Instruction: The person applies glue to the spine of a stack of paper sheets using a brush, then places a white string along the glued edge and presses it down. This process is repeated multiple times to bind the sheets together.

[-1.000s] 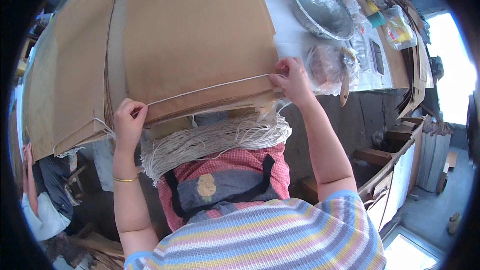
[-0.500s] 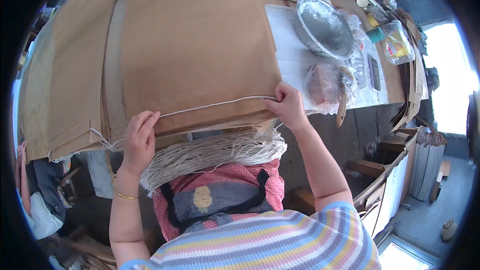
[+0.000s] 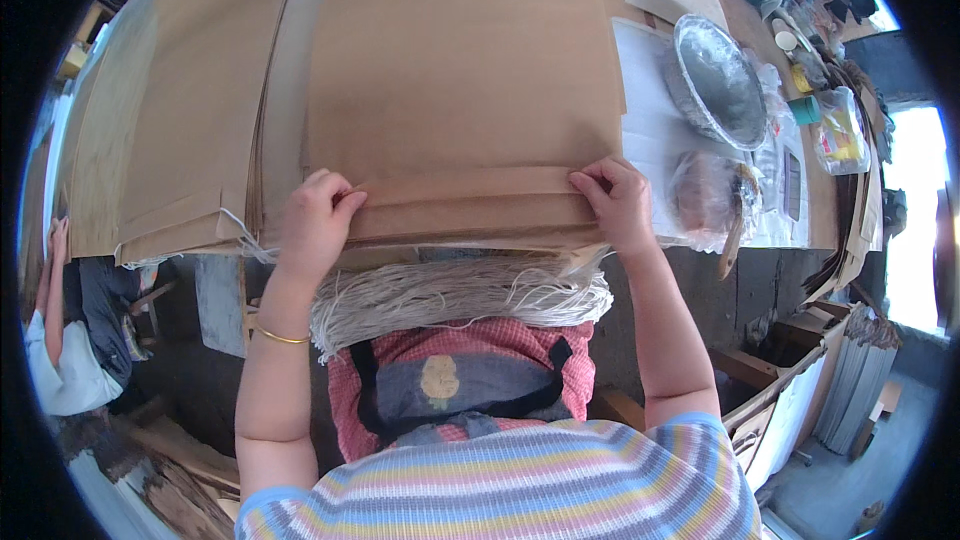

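A large brown paper sheet lies on top of a stack at the table's near edge. Its near border is turned over into a narrow folded strip. My left hand pinches the left end of this strip between thumb and fingers, while my right hand pinches the right end. No white cord shows along the strip now; whether one lies inside the fold is hidden. Below the table edge, a thick bundle of white cords rests across my lap on a red checked cloth.
Another brown paper stack lies to the left, with a loose cord at its corner. On the right are a metal basin, a plastic-wrapped lump, a brush and a phone. Another person's arm shows at far left.
The white cord stretched between my hands is no longer visible. The sheet's near border has been folded over, and my hands have moved onto the fold. The view has shifted.
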`<action>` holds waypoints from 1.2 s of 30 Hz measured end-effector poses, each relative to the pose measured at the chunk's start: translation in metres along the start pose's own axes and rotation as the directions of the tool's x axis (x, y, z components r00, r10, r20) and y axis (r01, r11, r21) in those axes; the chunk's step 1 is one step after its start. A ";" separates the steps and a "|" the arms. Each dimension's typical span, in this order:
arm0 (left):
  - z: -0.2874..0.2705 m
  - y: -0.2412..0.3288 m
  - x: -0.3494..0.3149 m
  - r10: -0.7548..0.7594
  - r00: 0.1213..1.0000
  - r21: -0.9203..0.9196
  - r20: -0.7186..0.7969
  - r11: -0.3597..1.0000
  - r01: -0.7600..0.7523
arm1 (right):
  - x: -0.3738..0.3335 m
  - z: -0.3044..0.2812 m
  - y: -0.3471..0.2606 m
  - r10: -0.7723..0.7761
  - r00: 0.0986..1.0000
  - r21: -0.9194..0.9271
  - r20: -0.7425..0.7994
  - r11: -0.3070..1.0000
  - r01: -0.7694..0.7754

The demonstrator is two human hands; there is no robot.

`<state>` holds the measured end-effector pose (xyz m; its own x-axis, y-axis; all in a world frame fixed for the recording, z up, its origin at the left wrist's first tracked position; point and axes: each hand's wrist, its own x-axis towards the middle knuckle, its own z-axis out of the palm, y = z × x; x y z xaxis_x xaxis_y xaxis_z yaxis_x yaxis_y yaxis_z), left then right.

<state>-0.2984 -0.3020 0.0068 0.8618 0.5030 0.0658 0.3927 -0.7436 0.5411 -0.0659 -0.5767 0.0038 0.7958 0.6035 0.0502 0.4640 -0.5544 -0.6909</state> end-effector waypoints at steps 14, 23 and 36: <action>0.034 0.073 -0.024 0.053 0.952 0.471 0.300 0.860 -0.197 | -0.046 0.055 -0.065 -0.322 0.940 -0.376 0.112 0.862 0.340; 0.018 0.009 -0.039 -0.032 0.997 0.391 0.072 0.920 0.001 | -0.029 -0.001 0.007 0.040 0.961 -0.289 -0.273 0.950 -0.121; 0.020 0.019 -0.035 -0.107 0.990 0.377 0.089 0.924 0.066 | -0.023 0.006 0.005 0.171 0.939 -0.393 -0.298 0.874 -0.284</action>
<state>-0.3145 -0.3425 -0.0015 0.8400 0.5385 -0.0671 0.5407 -0.8199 0.1882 -0.0841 -0.5900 -0.0053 0.9427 0.3010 0.1438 0.3326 -0.8817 -0.3347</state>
